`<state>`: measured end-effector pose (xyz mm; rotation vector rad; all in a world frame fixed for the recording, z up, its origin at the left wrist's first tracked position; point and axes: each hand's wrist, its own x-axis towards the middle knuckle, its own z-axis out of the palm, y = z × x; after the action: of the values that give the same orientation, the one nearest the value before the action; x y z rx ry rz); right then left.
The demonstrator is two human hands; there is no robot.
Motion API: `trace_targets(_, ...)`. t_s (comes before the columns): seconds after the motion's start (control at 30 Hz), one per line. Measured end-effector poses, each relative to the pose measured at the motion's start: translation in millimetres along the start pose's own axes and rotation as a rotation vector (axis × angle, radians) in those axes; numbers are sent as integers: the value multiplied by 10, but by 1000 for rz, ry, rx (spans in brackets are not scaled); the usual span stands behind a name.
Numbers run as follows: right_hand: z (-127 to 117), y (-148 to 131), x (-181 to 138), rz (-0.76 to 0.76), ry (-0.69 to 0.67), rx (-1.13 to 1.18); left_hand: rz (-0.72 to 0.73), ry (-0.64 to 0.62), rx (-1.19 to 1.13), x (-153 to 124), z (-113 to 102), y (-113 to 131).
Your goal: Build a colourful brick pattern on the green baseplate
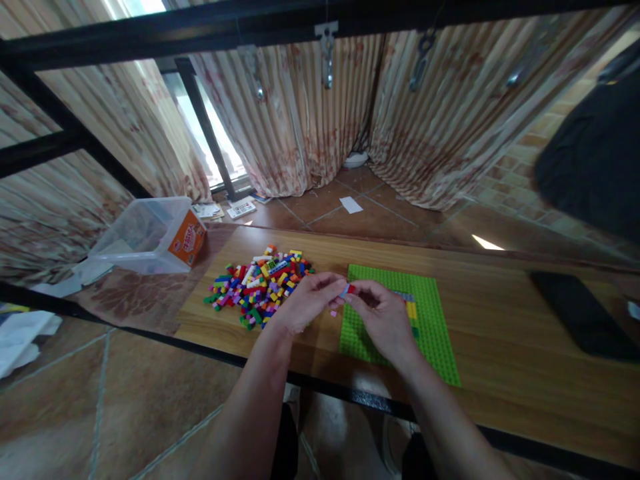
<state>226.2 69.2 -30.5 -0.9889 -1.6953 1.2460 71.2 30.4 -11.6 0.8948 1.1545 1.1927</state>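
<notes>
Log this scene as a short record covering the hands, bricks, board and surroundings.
Left hand: fingertips on small red and pale bricks
Right hand: fingertips at the same bricks; exact grip unclear
Green baseplate: on wooden table, partly hidden by right hand
Yellow bricks: on baseplate
Brick pile: mixed colours, left of baseplate
Clear bin: left of pile, orange label
Dark flat object: right of baseplate

Daylight comes through the window [187, 110] beyond and left of the fingers [371, 289], burnt out to white, while the curtains [295, 127] are muted and dim. A hard sunlit patch [486, 243] glares on the floor [430, 227] beyond and right of the fingers. Wide-angle distortion stretches the outer edges, and the phone [580, 310] far right of them looks soft.
</notes>
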Motion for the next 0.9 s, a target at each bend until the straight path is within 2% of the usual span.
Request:
trace_targets(0.1,-7,-14,3,11,-2,42,69,-8,30,-1,-5,-6)
trace_targets(0.23,-12,-42,-1,23,-11,79,88,13,53,-3,-2,-3)
trace_targets(0.53,30,-20,-2,113,-11,259,72,54,8,4,19,-19)
trace_targets(0.9,41,17,-12,203,-68,339,29,97,22,-6,2,-64)
